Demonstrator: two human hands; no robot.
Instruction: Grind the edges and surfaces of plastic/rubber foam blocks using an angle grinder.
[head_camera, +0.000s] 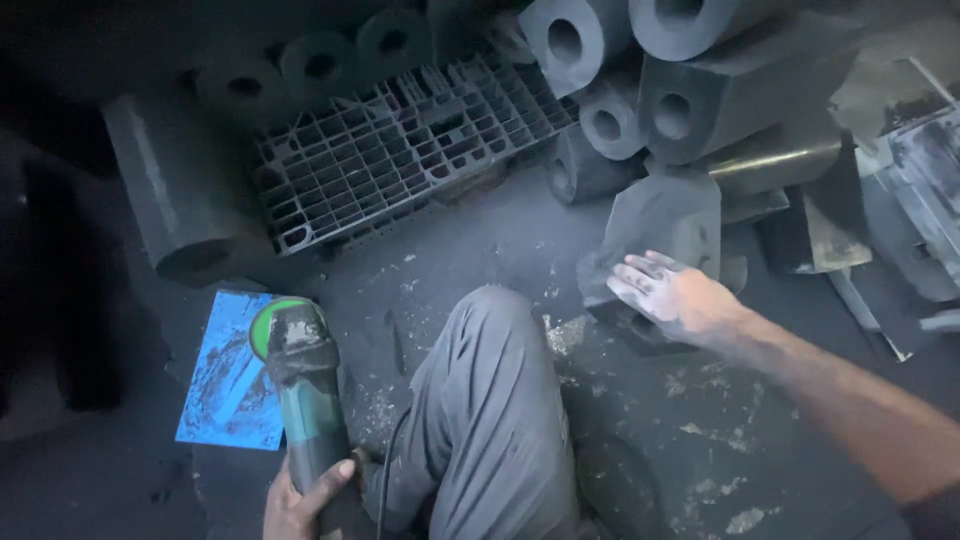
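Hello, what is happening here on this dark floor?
A person crouches on a dusty black floor, one knee raised. The left hand grips an angle grinder with a green guard, its head over a blue sheet. The right hand rests on a dark grey block standing on the floor. Behind lie hollow black cylinders and a black plastic grid pallet. Whether the grinder runs, I cannot tell.

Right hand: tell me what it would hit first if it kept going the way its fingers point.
The right hand already touches the dark grey block in front of it, fingers pointing up and left across its face. Pushing on, it would press into that block first. Behind stand hollow dark cylinders, though depth is hard to judge.
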